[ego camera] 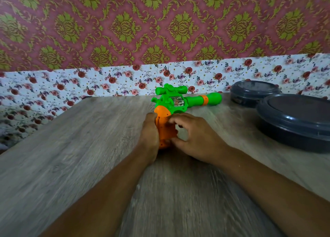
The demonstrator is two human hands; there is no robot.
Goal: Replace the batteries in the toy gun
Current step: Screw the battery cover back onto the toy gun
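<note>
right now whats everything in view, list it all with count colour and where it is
toy gun: one, green body and barrel with an orange grip and orange ring, lying on the table at centre, barrel pointing right
round lidded containers: two, dark grey, at the table's right edge, one behind the other
table: one, grey wood grain, filling the lower frame
wall: maroon paper with green-gold pattern above, white floral strip below, behind the table
left hand: one, wrapped against the left side of the orange grip
right hand: one, fingers curled on the right side of the grip; blur hides any battery cover
</note>
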